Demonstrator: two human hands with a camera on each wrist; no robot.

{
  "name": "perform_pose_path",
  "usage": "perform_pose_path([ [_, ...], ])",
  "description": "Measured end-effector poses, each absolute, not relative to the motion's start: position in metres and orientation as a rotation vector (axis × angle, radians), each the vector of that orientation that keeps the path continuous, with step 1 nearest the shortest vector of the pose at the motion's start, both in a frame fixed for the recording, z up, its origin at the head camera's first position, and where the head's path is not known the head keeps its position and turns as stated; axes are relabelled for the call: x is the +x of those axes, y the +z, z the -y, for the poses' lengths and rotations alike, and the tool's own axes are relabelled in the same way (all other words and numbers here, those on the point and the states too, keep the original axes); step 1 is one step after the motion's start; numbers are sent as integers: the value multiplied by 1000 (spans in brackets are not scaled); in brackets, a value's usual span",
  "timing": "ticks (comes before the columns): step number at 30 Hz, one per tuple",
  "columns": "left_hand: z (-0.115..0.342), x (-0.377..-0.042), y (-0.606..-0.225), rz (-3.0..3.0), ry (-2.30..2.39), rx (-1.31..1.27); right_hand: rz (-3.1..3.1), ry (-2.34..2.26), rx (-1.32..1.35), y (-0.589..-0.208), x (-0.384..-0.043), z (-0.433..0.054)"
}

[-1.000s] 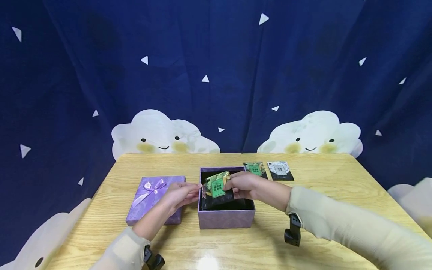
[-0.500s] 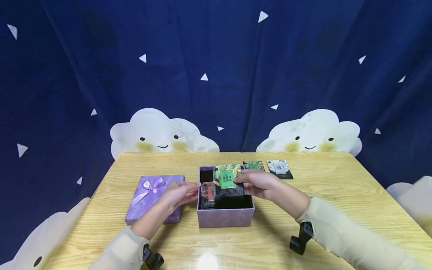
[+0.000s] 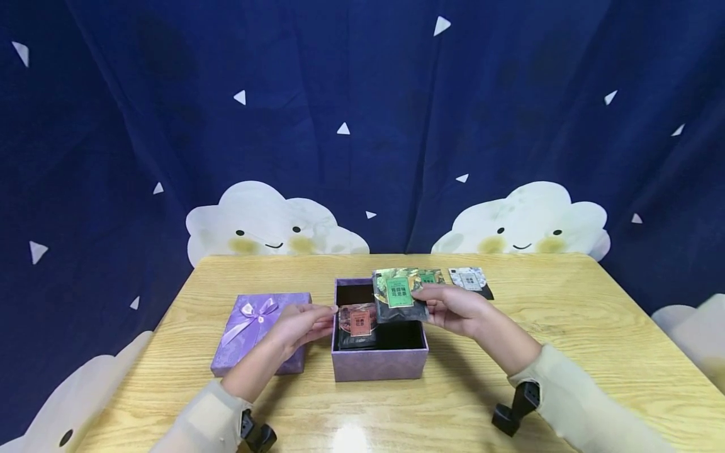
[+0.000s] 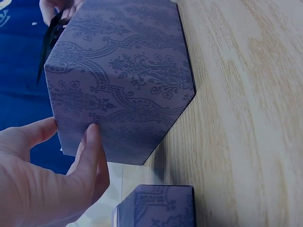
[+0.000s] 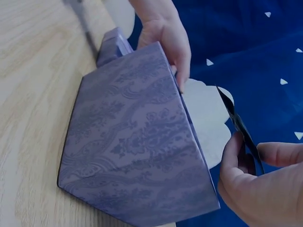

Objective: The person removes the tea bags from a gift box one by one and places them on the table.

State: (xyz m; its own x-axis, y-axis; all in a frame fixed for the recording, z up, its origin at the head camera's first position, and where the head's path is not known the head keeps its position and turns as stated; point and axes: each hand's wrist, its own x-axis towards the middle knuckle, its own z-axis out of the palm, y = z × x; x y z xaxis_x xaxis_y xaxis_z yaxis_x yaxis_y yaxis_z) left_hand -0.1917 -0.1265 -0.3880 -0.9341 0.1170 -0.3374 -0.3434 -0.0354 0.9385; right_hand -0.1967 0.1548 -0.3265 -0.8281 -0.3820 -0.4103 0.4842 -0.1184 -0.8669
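In the head view my right hand pinches a black-and-green tea sachet by its right side, holding it above the purple gift box. Edge-on, the same sachet shows between thumb and fingers in the right wrist view. My left hand holds the box's left wall, thumb at the rim and fingertips against the outside, as the left wrist view of the box shows. A red-labelled tea sachet sits in the left part of the black-lined box.
Left of the box lies its purple lid with a ribbon bow. Behind the box, another green sachet is partly covered. A white-and-black sachet lies to its right on the wooden table.
My right hand has lifted the green sachet up and rightward from inside the box, uncovering the red-labelled sachet. My left hand has stayed at the box's left wall.
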Motion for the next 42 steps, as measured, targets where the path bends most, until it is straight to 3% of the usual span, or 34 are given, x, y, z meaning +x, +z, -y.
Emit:
perform_pose_path([
  [21,127,-193,-388,-1922,2036,-246,-1229,-2243,222,-339,-217,-211],
  [32,127,-192,-388,-1927,2032,-258,-1451,-2142,317,-364,-224,-232],
  [42,127,-193,-391,-1919,2048,-253,-2068,-1762,215,-386,-225,-238],
])
